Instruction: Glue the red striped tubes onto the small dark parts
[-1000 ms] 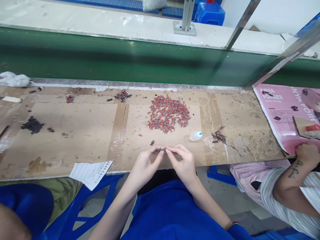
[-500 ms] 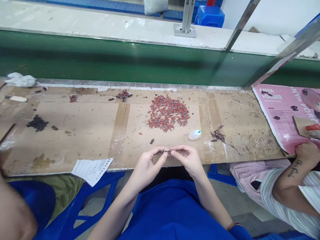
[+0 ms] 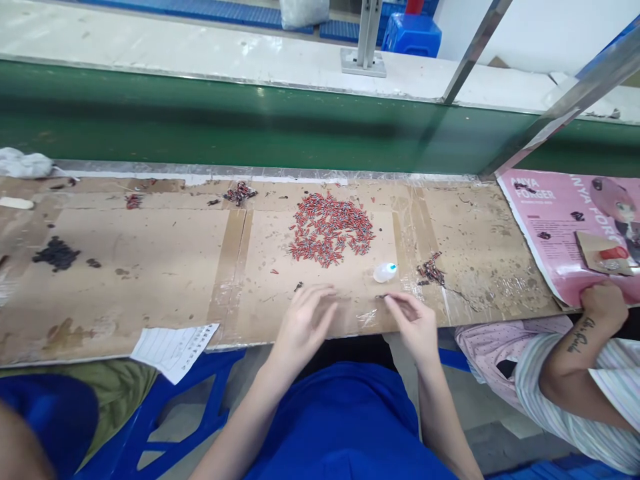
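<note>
Half a second ago both hands met in the lower middle of the frame, pinching one tiny part between them. Now they have parted. The right hand (image 3: 416, 321) has swung out toward the lower right, and its fingers (image 3: 395, 300) are pinched on a small dark slender piece (image 3: 382, 297), held low over the cardboard-covered table (image 3: 150, 267). The piece is too small to make out in detail. It sits just below the small clear bottle with a blue-green cap (image 3: 385, 271) and left of the little heap of dark reddish parts (image 3: 430, 270).

The left hand (image 3: 304, 321) is motion-blurred, with fingers released and spread flat just above the table. It holds nothing that shows and points toward the wide pile of small red parts (image 3: 330, 230) in the centre. A lone dark bit (image 3: 299, 286) lies just beside its fingertips.

By the look of it, the two-handed work on that piece is over, since one hand alone carries it.

At the right edge, a co-worker's hand (image 3: 603, 303) rests on a pink printed poster (image 3: 550, 227).
</note>
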`<state>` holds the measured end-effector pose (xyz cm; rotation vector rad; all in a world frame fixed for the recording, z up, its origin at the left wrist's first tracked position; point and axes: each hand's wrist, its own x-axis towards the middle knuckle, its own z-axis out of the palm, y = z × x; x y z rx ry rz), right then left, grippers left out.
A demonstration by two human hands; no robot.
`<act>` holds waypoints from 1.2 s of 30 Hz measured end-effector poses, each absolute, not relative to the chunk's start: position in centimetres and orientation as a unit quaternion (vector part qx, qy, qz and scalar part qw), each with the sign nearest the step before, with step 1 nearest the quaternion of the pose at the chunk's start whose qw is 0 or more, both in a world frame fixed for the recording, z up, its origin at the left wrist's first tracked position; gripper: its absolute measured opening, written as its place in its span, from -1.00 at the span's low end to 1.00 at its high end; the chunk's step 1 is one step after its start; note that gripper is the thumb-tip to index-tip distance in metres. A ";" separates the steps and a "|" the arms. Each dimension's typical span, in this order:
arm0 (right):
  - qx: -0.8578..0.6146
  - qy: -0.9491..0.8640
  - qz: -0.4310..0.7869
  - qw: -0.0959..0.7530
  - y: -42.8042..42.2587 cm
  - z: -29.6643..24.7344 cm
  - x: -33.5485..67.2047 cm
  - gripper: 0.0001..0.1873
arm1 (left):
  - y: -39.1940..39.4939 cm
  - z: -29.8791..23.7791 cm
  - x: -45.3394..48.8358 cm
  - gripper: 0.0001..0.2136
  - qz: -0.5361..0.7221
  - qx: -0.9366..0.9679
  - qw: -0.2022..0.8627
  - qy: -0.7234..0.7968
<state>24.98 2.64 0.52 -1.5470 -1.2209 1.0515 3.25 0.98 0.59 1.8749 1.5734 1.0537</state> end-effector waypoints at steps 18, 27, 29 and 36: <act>-0.609 -0.569 0.309 0.459 5.7 -1.3 22.7 -0.69 | 2.9 -2.0 0.6 -0.73 0.336 0.659 0.238 0.629; -0.506 -0.336 0.553 0.570 5.3 -0.7 21.1 -0.66 | 2.9 -3.3 1.4 -0.88 0.374 0.644 0.216 0.631; -0.507 -0.301 0.558 0.583 5.6 -0.7 21.0 -0.68 | 2.8 -3.3 1.2 -0.89 0.374 0.643 0.201 0.638; -0.558 -0.367 0.524 0.529 6.1 -0.4 19.8 -0.72 | 2.5 -3.2 1.3 -0.86 0.394 0.623 0.231 0.635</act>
